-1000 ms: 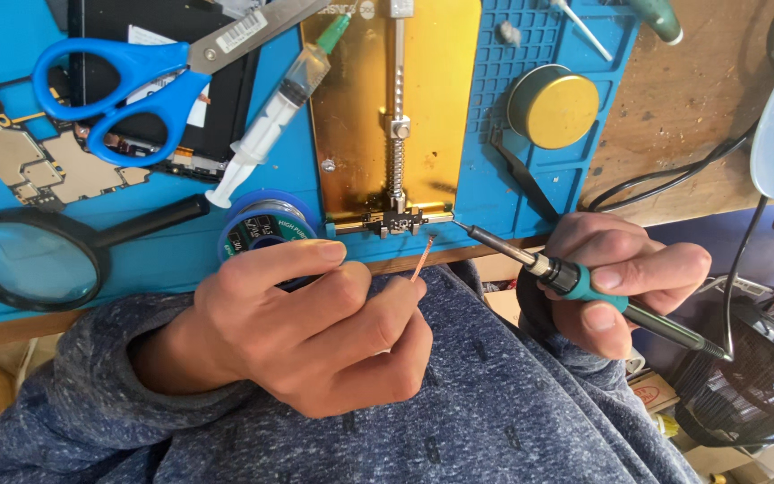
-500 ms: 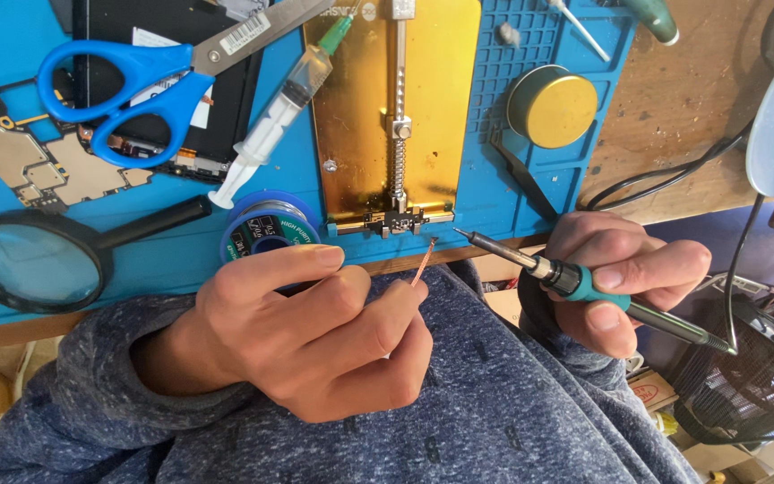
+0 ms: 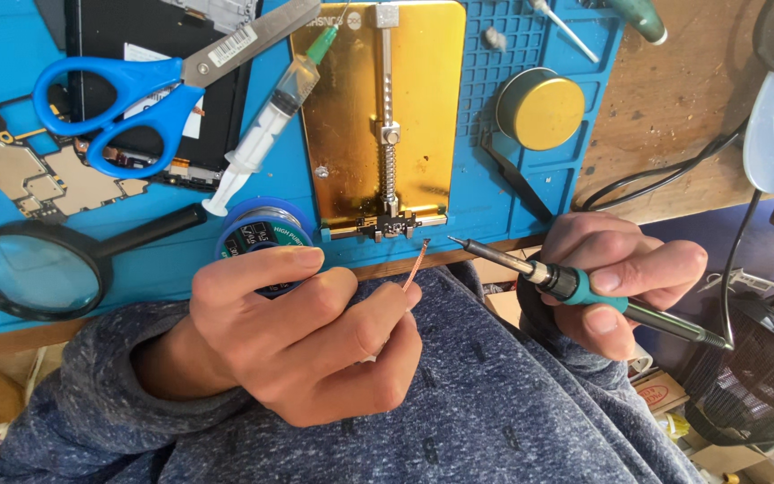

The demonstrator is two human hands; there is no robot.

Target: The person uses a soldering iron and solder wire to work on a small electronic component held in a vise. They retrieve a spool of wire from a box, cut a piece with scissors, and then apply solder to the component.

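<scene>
My left hand (image 3: pixel 306 336) pinches a thin copper-coloured strand (image 3: pixel 417 263) that sticks up toward the lower edge of a gold holder plate (image 3: pixel 351 116). A small part (image 3: pixel 391 227) is clamped at that plate's bottom edge. My right hand (image 3: pixel 615 278) grips a teal-handled soldering iron (image 3: pixel 575 287). Its tip (image 3: pixel 455 240) points left and sits just right of the strand's end, a little apart from it. A solder spool (image 3: pixel 262 231) lies just above my left fingers.
On the blue mat (image 3: pixel 512 188) lie blue-handled scissors (image 3: pixel 127 90), a syringe (image 3: pixel 270 112), a magnifying glass (image 3: pixel 33 269), circuit boards (image 3: pixel 38 170) and a round gold tin (image 3: pixel 539 108). Black cables (image 3: pixel 665 175) cross the wooden bench. A black fan (image 3: pixel 754 376) stands lower right.
The iron's tip has edged slightly left toward the strand. My left hand has barely shifted.
</scene>
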